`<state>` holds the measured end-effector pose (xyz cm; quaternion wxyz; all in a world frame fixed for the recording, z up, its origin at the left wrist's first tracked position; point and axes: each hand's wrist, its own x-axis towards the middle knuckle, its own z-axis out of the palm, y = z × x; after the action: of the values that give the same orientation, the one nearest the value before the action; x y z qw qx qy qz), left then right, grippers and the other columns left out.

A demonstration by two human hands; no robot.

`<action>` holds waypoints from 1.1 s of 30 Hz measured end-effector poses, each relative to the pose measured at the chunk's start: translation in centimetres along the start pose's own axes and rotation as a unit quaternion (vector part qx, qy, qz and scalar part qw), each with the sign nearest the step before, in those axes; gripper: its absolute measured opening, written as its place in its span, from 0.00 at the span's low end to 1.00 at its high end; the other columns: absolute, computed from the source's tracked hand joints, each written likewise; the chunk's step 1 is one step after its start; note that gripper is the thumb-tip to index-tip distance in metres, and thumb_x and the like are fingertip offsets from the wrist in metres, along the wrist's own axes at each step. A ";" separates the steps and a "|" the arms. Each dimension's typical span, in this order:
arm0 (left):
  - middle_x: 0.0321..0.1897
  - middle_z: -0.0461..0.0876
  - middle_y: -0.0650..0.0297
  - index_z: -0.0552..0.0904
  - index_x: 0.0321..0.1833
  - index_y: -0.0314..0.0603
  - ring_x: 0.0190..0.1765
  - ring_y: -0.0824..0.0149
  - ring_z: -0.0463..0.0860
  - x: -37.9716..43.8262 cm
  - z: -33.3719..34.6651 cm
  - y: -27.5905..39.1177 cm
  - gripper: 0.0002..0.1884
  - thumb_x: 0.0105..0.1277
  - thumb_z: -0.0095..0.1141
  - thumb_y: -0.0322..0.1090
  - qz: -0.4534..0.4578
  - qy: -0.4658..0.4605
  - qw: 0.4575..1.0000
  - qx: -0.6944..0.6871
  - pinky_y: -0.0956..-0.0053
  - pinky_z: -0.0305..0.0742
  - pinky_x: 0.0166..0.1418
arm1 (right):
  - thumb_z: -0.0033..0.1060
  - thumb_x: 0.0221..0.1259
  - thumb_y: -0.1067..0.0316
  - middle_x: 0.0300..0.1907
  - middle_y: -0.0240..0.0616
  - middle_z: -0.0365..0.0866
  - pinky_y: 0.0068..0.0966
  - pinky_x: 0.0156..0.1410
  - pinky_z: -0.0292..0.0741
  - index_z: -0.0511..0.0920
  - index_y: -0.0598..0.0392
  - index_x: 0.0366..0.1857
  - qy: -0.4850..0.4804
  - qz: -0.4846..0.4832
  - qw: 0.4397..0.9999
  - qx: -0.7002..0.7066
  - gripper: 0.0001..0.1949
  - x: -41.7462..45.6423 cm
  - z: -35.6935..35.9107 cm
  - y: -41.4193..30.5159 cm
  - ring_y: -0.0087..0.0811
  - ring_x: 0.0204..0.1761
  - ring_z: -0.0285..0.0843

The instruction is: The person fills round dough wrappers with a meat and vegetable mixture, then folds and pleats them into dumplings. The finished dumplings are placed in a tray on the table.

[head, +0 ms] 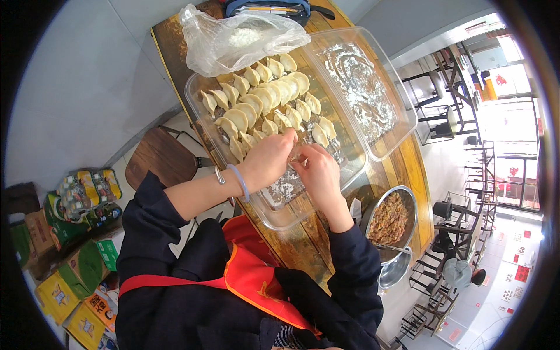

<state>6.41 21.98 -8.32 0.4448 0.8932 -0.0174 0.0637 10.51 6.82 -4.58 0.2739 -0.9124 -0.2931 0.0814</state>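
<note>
My left hand [270,159], with a silver and a lavender bangle at the wrist, is above the near half of a clear plastic tray [280,222]. My right hand [318,173] meets it there. Their fingertips come together around something small and pale, mostly hidden; whether it is a dumpling cannot be told. Rows of folded raw dumplings [262,98] fill the tray beyond my hands, and a pair [323,131] lies just past my right hand. White flour [282,190] is scattered on the tray floor. A steel bowl of minced filling [389,218] stands to the right.
A second clear tray dusted with flour [358,87] adjoins the first. A plastic bag of flour [245,37] overlaps the dumpling tray's far edge, near a blue case [271,8]. Another metal bowl [393,273] is beyond the filling. A wooden stool [162,157] stands left; a person [457,271] sits far right.
</note>
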 end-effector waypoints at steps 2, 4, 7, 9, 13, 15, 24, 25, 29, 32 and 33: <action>0.26 0.83 0.53 0.73 0.43 0.35 0.36 0.50 0.84 0.1 -0.2 0.3 0.14 0.54 0.60 0.20 -0.011 0.000 1.000 -0.006 0.59 0.76 0.39 | 0.70 0.46 0.70 0.31 0.37 0.79 0.37 0.36 0.76 0.83 0.54 0.30 0.007 -0.020 1.000 -0.017 0.07 0.2 0.1 0.0 0.43 0.34 0.81; 0.27 0.83 0.52 0.73 0.43 0.35 0.37 0.49 0.84 0.1 -0.6 0.6 0.14 0.55 0.59 0.20 -0.035 -0.015 0.999 -0.021 0.58 0.76 0.39 | 0.71 0.46 0.70 0.31 0.37 0.79 0.37 0.36 0.76 0.83 0.54 0.30 0.016 -0.025 0.998 -0.048 0.07 0.2 0.2 -0.1 0.44 0.34 0.81; 0.27 0.81 0.44 0.72 0.39 0.31 0.37 0.42 0.82 -0.1 -1.6 1.2 0.09 0.55 0.53 0.18 0.016 -0.051 0.998 0.044 0.52 0.76 0.40 | 0.70 0.48 0.70 0.31 0.37 0.79 0.35 0.36 0.76 0.83 0.54 0.39 -0.005 0.008 1.000 -0.025 0.12 0.1 0.0 -0.5 0.41 0.32 0.81; 0.30 0.81 0.49 0.73 0.39 0.35 0.38 0.45 0.82 -0.2 -2.0 1.8 0.09 0.56 0.55 0.19 0.008 -0.056 0.995 0.082 0.54 0.77 0.40 | 0.70 0.48 0.72 0.31 0.39 0.78 0.33 0.37 0.76 0.81 0.55 0.45 -0.030 0.027 0.995 0.097 0.17 -0.2 -0.9 -0.4 0.37 0.31 0.80; 0.32 0.80 0.52 0.75 0.39 0.37 0.40 0.48 0.82 -0.3 -2.5 2.3 0.08 0.56 0.56 0.21 0.012 -0.084 0.989 0.120 0.56 0.77 0.41 | 0.70 0.50 0.75 0.31 0.36 0.77 0.24 0.36 0.74 0.78 0.55 0.54 -0.029 0.021 0.981 0.188 0.23 -1.0 -2.8 0.6 0.24 0.29 0.74; 0.34 0.79 0.53 0.75 0.39 0.37 0.41 0.49 0.82 -0.5 -2.4 2.5 0.09 0.56 0.57 0.21 0.024 -0.081 0.988 0.128 0.57 0.77 0.42 | 0.71 0.47 0.77 0.33 0.38 0.79 0.25 0.36 0.75 0.79 0.57 0.48 -0.021 0.012 0.991 0.130 0.20 -1.3 -2.9 1.2 0.27 0.30 0.77; 0.34 0.79 0.56 0.78 0.35 0.38 0.40 0.50 0.82 -0.3 -1.4 1.7 0.06 0.55 0.60 0.24 0.072 -0.055 0.988 0.124 0.58 0.78 0.42 | 0.70 0.46 0.76 0.30 0.44 0.79 0.35 0.37 0.76 0.79 0.59 0.36 0.019 -0.026 0.999 0.037 0.12 -1.5 -0.2 1.5 0.45 0.32 0.80; 0.33 0.79 0.55 0.79 0.34 0.39 0.40 0.50 0.82 -0.3 -1.3 1.6 0.05 0.55 0.60 0.25 0.066 -0.057 0.989 0.121 0.58 0.78 0.42 | 0.71 0.45 0.77 0.28 0.43 0.79 0.33 0.36 0.77 0.79 0.59 0.37 0.030 -0.036 0.999 0.024 0.13 -1.5 0.0 1.5 0.43 0.30 0.81; 0.33 0.78 0.52 0.77 0.35 0.36 0.41 0.48 0.81 -0.2 -1.3 1.3 0.05 0.55 0.56 0.23 0.043 -0.091 0.989 0.112 0.58 0.78 0.43 | 0.71 0.44 0.77 0.26 0.42 0.80 0.32 0.35 0.77 0.79 0.60 0.37 0.047 -0.035 0.998 0.031 0.14 -1.5 -0.1 1.4 0.41 0.28 0.81; 0.35 0.79 0.55 0.78 0.37 0.39 0.41 0.49 0.82 -0.3 -1.6 1.4 0.08 0.55 0.62 0.25 0.039 -0.088 0.988 0.116 0.58 0.78 0.43 | 0.71 0.44 0.77 0.27 0.43 0.81 0.31 0.36 0.77 0.79 0.61 0.38 0.000 0.019 0.990 0.139 0.15 -1.6 -0.9 1.5 0.41 0.30 0.82; 0.36 0.79 0.55 0.78 0.37 0.39 0.42 0.50 0.82 -0.5 -1.8 1.5 0.09 0.54 0.63 0.25 0.036 -0.094 0.988 0.113 0.59 0.78 0.44 | 0.71 0.43 0.77 0.28 0.43 0.81 0.31 0.37 0.78 0.79 0.61 0.39 -0.009 0.022 0.989 0.145 0.15 -1.7 -1.2 1.6 0.41 0.31 0.82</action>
<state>5.65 22.56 -6.13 0.3344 0.9387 -0.0844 -0.0028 10.26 4.27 -4.48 0.3990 -0.8684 -0.2603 0.1372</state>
